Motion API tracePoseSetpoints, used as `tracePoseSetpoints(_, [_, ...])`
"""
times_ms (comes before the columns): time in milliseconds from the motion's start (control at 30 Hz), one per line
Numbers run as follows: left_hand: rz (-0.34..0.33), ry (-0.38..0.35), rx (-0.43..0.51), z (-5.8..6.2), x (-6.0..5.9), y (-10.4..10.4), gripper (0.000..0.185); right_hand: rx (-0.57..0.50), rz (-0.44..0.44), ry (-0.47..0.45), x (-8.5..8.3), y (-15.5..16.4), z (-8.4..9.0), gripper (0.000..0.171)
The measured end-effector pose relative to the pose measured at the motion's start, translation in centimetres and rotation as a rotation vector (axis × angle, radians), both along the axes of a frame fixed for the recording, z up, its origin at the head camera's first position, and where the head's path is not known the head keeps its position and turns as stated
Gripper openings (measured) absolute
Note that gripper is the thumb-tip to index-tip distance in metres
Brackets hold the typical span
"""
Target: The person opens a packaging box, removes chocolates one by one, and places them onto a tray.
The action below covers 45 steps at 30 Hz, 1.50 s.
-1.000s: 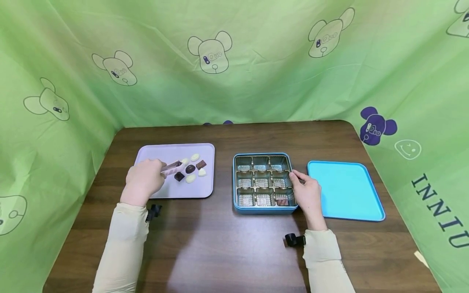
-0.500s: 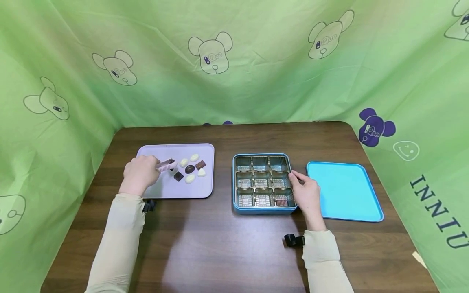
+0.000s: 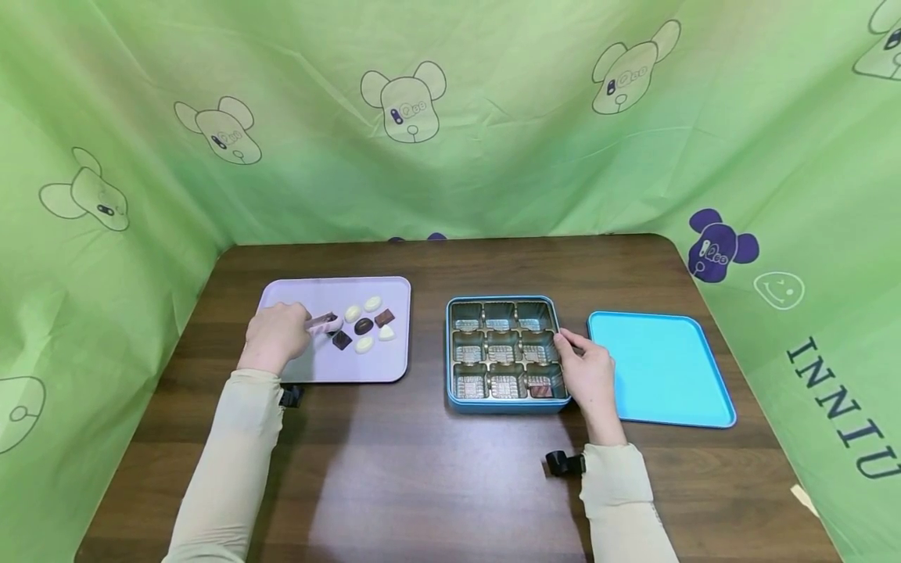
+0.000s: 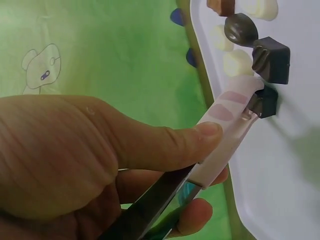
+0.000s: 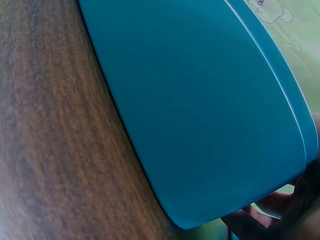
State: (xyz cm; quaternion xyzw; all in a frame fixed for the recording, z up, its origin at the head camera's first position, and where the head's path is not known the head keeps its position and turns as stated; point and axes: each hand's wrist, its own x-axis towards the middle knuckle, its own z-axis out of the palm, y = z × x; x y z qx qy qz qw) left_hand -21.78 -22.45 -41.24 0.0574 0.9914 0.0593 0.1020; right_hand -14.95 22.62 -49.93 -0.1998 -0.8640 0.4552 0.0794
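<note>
My left hand point(image 3: 274, 338) grips a pair of tongs point(image 4: 220, 127) with pale pink tips over the left part of a lavender tray point(image 3: 383, 367). The tips are at a dark chocolate point(image 4: 270, 101); whether they pinch it, I cannot tell. Close by lie a dark square chocolate point(image 3: 342, 340), a dark oval one point(image 3: 363, 326), a brown one point(image 3: 384, 317) and several cream-coloured ones. My right hand point(image 3: 590, 375) holds the right rim of a square blue tin point(image 3: 507, 407). Its gold insert has several compartments, and a striped brown chocolate point(image 3: 540, 390) lies in the front right one.
A bright blue lid point(image 3: 665, 367) lies on the brown wooden table point(image 3: 436, 485), right of the tin and partly behind my right hand. Green printed cloth point(image 3: 493, 180) hangs behind the table and along both sides.
The left hand and tongs have shifted left across the tray, then slightly back to the right and toward me. The right hand stays on the tin's rim.
</note>
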Motion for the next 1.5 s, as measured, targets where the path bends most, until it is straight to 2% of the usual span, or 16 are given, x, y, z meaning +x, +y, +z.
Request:
tracePoseSetpoints(433, [0.010, 0.011, 0.010, -0.6, 0.3, -0.1, 0.014, 0.021, -0.005, -0.003, 0.0, -0.1, 0.1, 0.041])
tracePoseSetpoints(633, [0.036, -0.005, 0.005, -0.1, 0.8, -0.2, 0.014, 0.005, -0.002, -0.018, 0.1, -0.2, 0.1, 0.042])
tracePoseSetpoints(867, [0.018, 0.121, 0.028, 1.2, 1.4, 0.2, 0.015, 0.000, -0.007, -0.020, 0.1, -0.1, 0.0, 0.042])
tracePoseSetpoints(933, [-0.006, 0.153, 0.033, 1.6, 1.7, 0.6, 0.017, 0.007, -0.005, -0.015, 0.1, -0.1, 0.0, 0.041])
tracePoseSetpoints(1167, [-0.187, 0.232, 0.060, 2.3, 2.3, 3.4, 0.015, 0.002, 0.001, -0.022, 0.0, -0.1, 0.1, 0.042])
tracePoseSetpoints(1367, [-0.303, 0.222, 0.110, 2.8, 3.6, 7.7, 0.029, -0.005, 0.001, -0.034, 0.0, 0.0, 0.3, 0.044])
tracePoseSetpoints(1500, [-0.389, 0.202, 0.118, 2.7, 4.3, 10.8, 0.029, -0.002, 0.008, -0.030, 0.0, 0.0, 0.2, 0.043])
